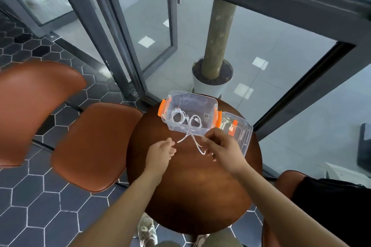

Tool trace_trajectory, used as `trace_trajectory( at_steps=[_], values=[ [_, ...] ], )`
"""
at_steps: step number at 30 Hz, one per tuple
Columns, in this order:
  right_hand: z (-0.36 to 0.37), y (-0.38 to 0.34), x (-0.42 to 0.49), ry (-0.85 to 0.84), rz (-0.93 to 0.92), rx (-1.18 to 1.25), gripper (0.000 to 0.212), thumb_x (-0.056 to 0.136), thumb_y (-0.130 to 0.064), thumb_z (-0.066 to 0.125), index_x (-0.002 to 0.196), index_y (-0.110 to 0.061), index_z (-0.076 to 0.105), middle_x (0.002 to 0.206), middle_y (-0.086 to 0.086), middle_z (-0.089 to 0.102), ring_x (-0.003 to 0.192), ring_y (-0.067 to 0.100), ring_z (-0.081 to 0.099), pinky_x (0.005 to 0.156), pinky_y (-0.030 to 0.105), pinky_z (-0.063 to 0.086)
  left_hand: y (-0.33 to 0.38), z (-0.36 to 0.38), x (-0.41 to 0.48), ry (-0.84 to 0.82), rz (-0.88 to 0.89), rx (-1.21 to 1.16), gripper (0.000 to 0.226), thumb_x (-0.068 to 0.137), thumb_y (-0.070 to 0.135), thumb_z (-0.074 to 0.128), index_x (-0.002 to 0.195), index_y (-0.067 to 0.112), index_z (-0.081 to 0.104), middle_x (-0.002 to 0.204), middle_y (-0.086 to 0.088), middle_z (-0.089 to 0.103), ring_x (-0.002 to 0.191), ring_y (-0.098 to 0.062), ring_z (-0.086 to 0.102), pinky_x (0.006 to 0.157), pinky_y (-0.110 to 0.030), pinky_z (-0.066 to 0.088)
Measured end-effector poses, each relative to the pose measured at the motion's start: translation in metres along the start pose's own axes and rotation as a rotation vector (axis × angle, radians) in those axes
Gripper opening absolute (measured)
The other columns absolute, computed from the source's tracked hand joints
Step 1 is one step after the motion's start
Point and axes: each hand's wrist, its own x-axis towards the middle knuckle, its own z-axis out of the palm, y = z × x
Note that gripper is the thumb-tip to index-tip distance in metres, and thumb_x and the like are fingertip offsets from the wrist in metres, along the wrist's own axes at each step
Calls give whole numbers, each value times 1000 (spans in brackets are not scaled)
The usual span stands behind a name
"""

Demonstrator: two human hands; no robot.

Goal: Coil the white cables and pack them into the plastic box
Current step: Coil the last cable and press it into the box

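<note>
Two hands over table, left hand (pixel 160 151) and right hand (pixel 219 144) each pinching white cable (pixel 193 142).

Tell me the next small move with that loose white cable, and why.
Probably wind another loop: the loose cable is stretched between the left hand and right hand, uncoiled, while two coils already lie in the plastic box.

Bare forearms, no sleeves; pale sneakers (pixel 147 230); olive-green trousers (pixel 222 239).

Round brown table (pixel 192 196) carries clear plastic box (pixel 208 104), its lid (pixel 244 132), loose white cable (pixel 197 146)
</note>
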Motion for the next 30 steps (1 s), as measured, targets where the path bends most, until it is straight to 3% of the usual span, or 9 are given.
trace_trajectory(
  at_steps=[3,6,8,10,13,17,22,25,30],
  values=[
    [12,-17,-14,-22,-166,-129,11,95,-23,68,84,-20,67,72,-4,71,64,9,66,62,23,51,31,-4,-14,-225,-110,-352,47,105,42,46,109,2,70,101,-18,75,97,-30,72,87,-39,58],
    [27,-25,-24,-14,-229,-233,16,93,-22,71,78,-26,67,66,-11,66,63,4,62,60,13,44,51,-20,-18,-322,-219,-651,38,104,34,48,113,2,65,100,-18,75,94,-30,72,87,-41,56],
    [38,-25,-29,5,-245,-323,18,91,-26,72,75,-28,65,63,-13,62,62,8,60,57,21,47,59,-31,-22,-309,-261,-779,26,104,25,49,111,3,62,88,-15,76,83,-29,75,85,-44,56],
    [47,-22,-33,47,-271,-450,19,89,-33,73,74,-27,61,61,-15,55,65,10,56,58,34,48,65,-41,-29,-297,-273,-834,22,105,21,49,98,5,62,73,-11,72,69,-26,74,79,-45,56],
    [52,-24,-38,18,-299,-422,30,89,-38,71,65,-42,54,59,-11,49,72,11,52,61,35,45,73,-56,-37,-309,-265,-844,32,106,27,46,83,11,60,60,-4,62,53,-19,67,73,-41,52],
    [55,-33,-44,-173,-303,-131,32,96,-35,65,68,-49,60,66,-1,60,57,17,58,57,26,45,82,-72,-43,-325,-202,-805,33,106,30,43,94,10,67,58,0,58,46,-13,59,66,-34,52],
    [54,-36,-34,-273,-174,-73,27,99,-34,56,74,-39,67,63,-23,58,62,-3,58,62,11,44,96,-82,-46,-307,-118,-846,32,106,28,43,103,8,69,59,0,63,49,-12,63,58,-29,59],
    [44,-24,-24,-286,-131,-199,39,96,-51,50,83,-20,71,71,-18,65,70,0,63,67,21,52,107,-101,-40,-261,-49,-911,32,106,29,43,93,12,66,58,3,60,47,-10,59,56,-25,57],
    [27,-1,-9,-245,-191,-708,48,97,-57,50,79,-12,54,59,-6,46,58,15,51,58,33,38,125,-143,-22,-155,82,-1089,32,107,29,38,88,16,61,52,8,50,39,-4,43,49,-17,44]
  ],
)
